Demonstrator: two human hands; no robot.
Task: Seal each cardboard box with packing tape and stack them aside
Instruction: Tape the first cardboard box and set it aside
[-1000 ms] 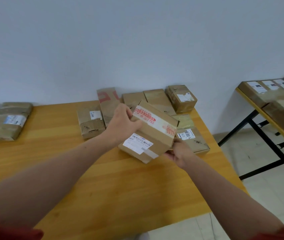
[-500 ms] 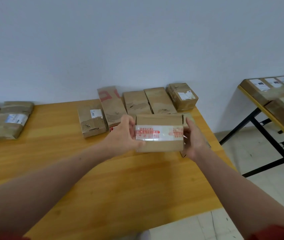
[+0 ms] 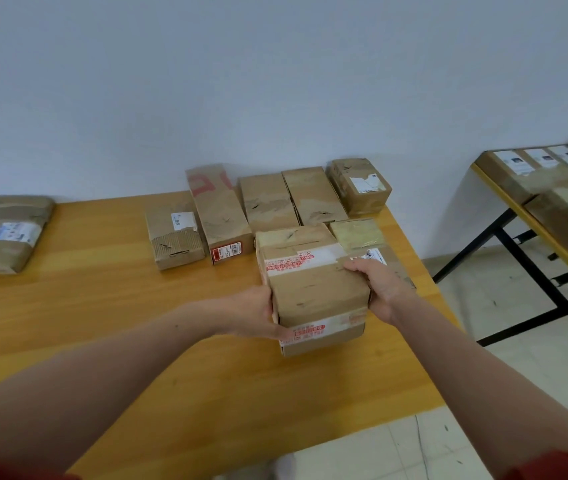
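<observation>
A brown cardboard box (image 3: 313, 289) with white tape printed in red across its top and front is held between both hands above the wooden table (image 3: 102, 323). My left hand (image 3: 258, 317) grips its left front side. My right hand (image 3: 379, 289) grips its right side, fingers over the top edge. Behind it stands a row of several taped boxes: a corrugated one (image 3: 173, 233), a tall one with red print (image 3: 218, 211), two plain ones (image 3: 267, 200), (image 3: 313, 195) and a small labelled one (image 3: 360, 185). No tape roll is in view.
A flat taped parcel (image 3: 358, 233) and a labelled box lie right behind the held box near the table's right edge. Wrapped parcels (image 3: 9, 233) lie at the far left. A second table (image 3: 552, 216) with labelled boxes stands to the right across a tiled floor gap.
The box has been turned over between the hands, from tilted with its label facing me to its taped top up, and brought lower and nearer to me.
</observation>
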